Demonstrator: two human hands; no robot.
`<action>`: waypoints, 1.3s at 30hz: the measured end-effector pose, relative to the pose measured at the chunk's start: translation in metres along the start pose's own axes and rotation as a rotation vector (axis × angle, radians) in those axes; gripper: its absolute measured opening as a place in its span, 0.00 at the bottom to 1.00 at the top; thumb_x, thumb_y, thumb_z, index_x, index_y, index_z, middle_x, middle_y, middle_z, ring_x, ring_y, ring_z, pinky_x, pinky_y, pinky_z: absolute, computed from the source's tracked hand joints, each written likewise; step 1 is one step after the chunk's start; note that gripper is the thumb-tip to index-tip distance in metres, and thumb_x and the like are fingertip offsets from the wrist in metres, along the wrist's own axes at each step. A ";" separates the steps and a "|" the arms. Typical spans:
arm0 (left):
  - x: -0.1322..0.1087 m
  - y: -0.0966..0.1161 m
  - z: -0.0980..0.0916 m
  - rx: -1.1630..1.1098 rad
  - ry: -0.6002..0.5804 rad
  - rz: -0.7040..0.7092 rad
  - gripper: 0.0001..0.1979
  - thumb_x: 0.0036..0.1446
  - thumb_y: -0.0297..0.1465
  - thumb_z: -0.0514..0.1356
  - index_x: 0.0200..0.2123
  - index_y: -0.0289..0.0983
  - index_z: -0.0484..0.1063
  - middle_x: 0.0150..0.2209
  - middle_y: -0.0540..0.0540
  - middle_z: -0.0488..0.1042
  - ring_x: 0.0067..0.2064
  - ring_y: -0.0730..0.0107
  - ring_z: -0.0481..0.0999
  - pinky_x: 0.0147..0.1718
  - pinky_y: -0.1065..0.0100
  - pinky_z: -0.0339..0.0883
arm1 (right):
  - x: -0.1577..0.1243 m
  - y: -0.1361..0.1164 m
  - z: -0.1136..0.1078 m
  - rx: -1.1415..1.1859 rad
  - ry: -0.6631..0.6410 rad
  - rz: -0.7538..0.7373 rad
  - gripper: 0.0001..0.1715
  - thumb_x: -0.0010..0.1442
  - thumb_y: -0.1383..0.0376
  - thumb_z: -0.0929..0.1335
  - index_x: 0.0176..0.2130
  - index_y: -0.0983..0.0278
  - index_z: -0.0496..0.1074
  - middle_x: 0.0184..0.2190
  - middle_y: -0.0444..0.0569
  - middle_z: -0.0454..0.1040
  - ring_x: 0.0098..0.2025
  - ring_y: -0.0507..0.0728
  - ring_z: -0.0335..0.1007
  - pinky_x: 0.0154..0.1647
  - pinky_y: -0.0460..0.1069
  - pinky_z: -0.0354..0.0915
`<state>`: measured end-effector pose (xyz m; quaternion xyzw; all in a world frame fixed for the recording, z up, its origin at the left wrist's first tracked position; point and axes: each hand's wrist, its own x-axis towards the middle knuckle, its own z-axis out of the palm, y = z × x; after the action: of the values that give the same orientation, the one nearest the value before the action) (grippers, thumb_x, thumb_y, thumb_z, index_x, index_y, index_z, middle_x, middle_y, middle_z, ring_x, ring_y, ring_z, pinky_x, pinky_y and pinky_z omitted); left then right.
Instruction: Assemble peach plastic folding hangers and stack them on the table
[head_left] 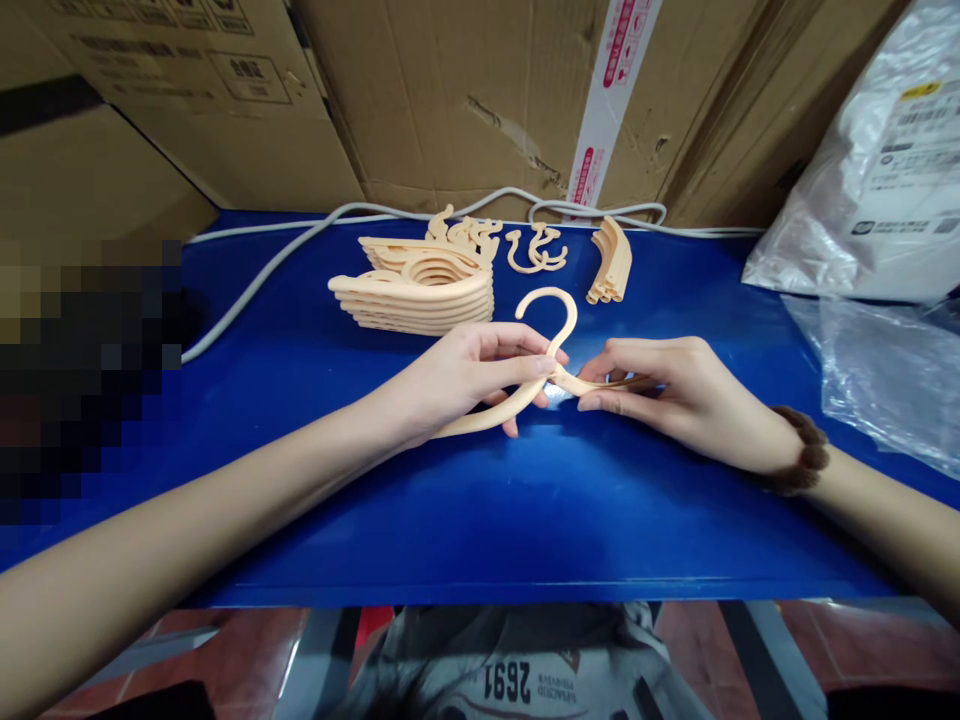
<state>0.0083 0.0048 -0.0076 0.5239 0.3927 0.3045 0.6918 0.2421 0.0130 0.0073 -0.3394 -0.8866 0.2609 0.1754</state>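
A cream plastic clothes hanger [517, 402] is held above the blue table [480, 520], its curved hook pointing up and away from me. My left hand [487, 370] grips it near the base of the hook, the thumb on top. The left arm of the hanger runs out beneath that hand. My right hand [660, 390], with a brown band at the wrist, pinches the hanger's right arm between thumb and fingers. Part of that arm is hidden by the fingers. Beyond my left hand lies a stack of similar cream hanger pieces [416, 300].
Loose hooks [541, 250], more small curved pieces [465, 235] and a bundle of curved tubes [611, 262] lie at the back. A white cable [300, 232] crosses behind them. Cardboard boxes [465, 100] wall the far side; a plastic bag [862, 170] sits at right.
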 end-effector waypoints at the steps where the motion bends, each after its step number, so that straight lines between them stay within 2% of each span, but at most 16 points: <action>1: 0.000 -0.001 0.000 0.000 0.003 0.013 0.04 0.62 0.28 0.62 0.40 0.35 0.76 0.29 0.50 0.76 0.30 0.75 0.77 0.21 0.79 0.72 | 0.000 0.000 0.000 0.000 0.002 0.001 0.16 0.64 0.53 0.69 0.40 0.63 0.77 0.35 0.47 0.79 0.33 0.52 0.73 0.34 0.46 0.63; 8: 0.001 -0.002 -0.001 0.059 0.014 0.054 0.06 0.61 0.29 0.62 0.41 0.33 0.76 0.28 0.49 0.76 0.29 0.75 0.76 0.22 0.79 0.72 | 0.000 -0.002 0.000 -0.012 -0.013 0.005 0.18 0.65 0.53 0.68 0.41 0.64 0.77 0.34 0.48 0.79 0.31 0.52 0.72 0.32 0.46 0.63; 17: 0.001 -0.007 -0.001 0.138 0.060 0.067 0.12 0.61 0.33 0.63 0.45 0.34 0.78 0.30 0.47 0.77 0.30 0.72 0.76 0.25 0.75 0.74 | 0.000 -0.004 0.001 0.023 0.005 0.005 0.19 0.66 0.53 0.67 0.43 0.64 0.80 0.31 0.47 0.76 0.27 0.49 0.67 0.29 0.45 0.60; 23: 0.000 -0.006 0.001 0.100 0.125 -0.013 0.15 0.59 0.34 0.65 0.49 0.36 0.79 0.30 0.47 0.77 0.30 0.72 0.76 0.25 0.74 0.75 | -0.001 -0.002 0.000 0.003 -0.017 -0.037 0.18 0.68 0.55 0.66 0.44 0.63 0.81 0.30 0.46 0.74 0.28 0.49 0.67 0.30 0.45 0.59; 33: 0.000 -0.002 0.000 0.073 0.096 -0.085 0.15 0.59 0.31 0.65 0.50 0.36 0.80 0.28 0.46 0.79 0.30 0.71 0.78 0.23 0.77 0.72 | -0.003 -0.002 -0.001 -0.046 -0.040 -0.069 0.19 0.69 0.55 0.64 0.48 0.61 0.80 0.33 0.47 0.76 0.30 0.50 0.70 0.32 0.45 0.61; 39: 0.000 -0.003 -0.001 0.076 0.063 -0.070 0.13 0.61 0.30 0.64 0.49 0.36 0.80 0.27 0.47 0.79 0.28 0.73 0.78 0.21 0.78 0.71 | -0.005 -0.004 0.000 -0.090 -0.055 -0.081 0.21 0.70 0.56 0.63 0.50 0.62 0.79 0.34 0.48 0.76 0.31 0.51 0.70 0.33 0.46 0.62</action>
<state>0.0075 0.0044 -0.0104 0.5260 0.4438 0.2815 0.6687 0.2435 0.0072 0.0085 -0.3033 -0.9150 0.2226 0.1459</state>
